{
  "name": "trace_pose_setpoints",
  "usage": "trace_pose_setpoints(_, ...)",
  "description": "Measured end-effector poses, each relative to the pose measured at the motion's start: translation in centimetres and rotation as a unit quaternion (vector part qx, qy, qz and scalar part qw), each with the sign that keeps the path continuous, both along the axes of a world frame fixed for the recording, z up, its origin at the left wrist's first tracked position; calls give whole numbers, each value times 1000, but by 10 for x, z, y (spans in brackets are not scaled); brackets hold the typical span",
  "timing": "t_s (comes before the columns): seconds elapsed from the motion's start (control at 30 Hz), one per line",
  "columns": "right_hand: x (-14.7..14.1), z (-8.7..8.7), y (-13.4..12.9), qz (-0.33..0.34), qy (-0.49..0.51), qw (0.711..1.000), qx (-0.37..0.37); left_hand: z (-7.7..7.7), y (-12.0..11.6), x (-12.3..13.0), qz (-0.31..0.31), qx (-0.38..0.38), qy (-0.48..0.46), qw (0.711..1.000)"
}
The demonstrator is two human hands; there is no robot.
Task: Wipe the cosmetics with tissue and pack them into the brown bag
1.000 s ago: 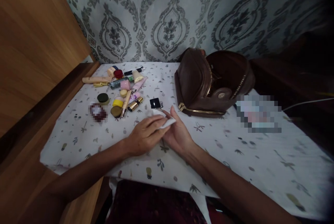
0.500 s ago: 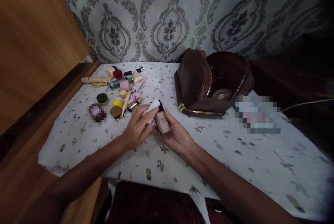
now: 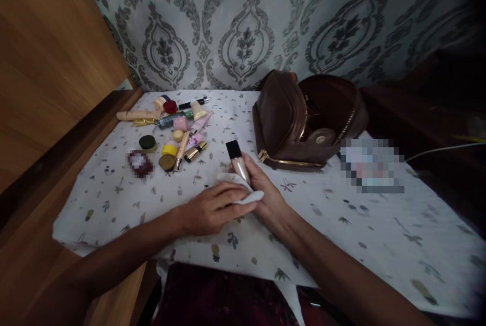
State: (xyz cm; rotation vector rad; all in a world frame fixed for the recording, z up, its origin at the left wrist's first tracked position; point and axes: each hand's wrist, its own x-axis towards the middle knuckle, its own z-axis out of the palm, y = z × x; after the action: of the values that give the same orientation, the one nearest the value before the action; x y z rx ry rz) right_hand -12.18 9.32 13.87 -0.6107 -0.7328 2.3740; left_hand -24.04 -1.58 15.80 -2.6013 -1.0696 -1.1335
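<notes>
A foundation bottle (image 3: 240,166) with a black cap and beige contents is held by my right hand (image 3: 266,187), cap pointing away from me. My left hand (image 3: 218,207) grips a white wipe (image 3: 248,197) and presses it over the bottle's lower end, which is hidden. To the left of my hands lie a gold and black lipstick tube (image 3: 196,152), a slim beige tube (image 3: 182,151), a jar with a yellow band (image 3: 169,150) and a round olive-lidded jar (image 3: 167,162).
An unzipped brown leather bag (image 3: 281,118) stands at the back right. More cosmetics, including a green bottle (image 3: 170,120) and a dark-lidded jar (image 3: 148,143), lie at the back left. A wooden panel (image 3: 56,63) borders the table's left side.
My left hand and the wipe have moved down from the cap to the bottle's lower end. The black cap now shows uncovered.
</notes>
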Motion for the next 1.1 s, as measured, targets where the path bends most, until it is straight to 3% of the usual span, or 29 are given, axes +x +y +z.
trace_pose_setpoints(0.13,-1,2,-4,7,10,997,-76,-2,2,-1,14,18,-22,1000)
trace_pose_setpoints(0.23,-1,6,-12,13,3,993,-116,-3,5,-9,68,31,-51,996)
trace_pose_setpoints(0.4,-1,7,-19,54,-5,995,-82,-4,4,-20,225,11,-80,971)
trace_pose_setpoints(0.47,-2,7,-18,45,-9,996,-81,-5,4,-21,249,-5,-89,965)
trace_pose_setpoints(0.53,-2,6,-15,21,-12,996,-83,-7,4,-20,235,-21,-94,967)
trace_pose_setpoints(0.63,-1,8,-11,-12,-7,995,-96,-7,3,-15,140,-29,-87,986)
trace_pose_setpoints(0.77,2,10,-7,22,-2,992,-122,-4,3,-6,-8,-36,-76,996)
trace_pose_setpoints(0.87,3,8,-4,33,-5,992,-122,-3,3,-3,-50,-55,-79,994)
trace_pose_setpoints(0.97,1,6,-4,17,-7,994,-112,-3,4,-6,-23,-47,-102,993)
trace_pose_setpoints(1.1,-2,7,-10,1,5,993,-118,-4,4,-15,136,-29,-147,979)
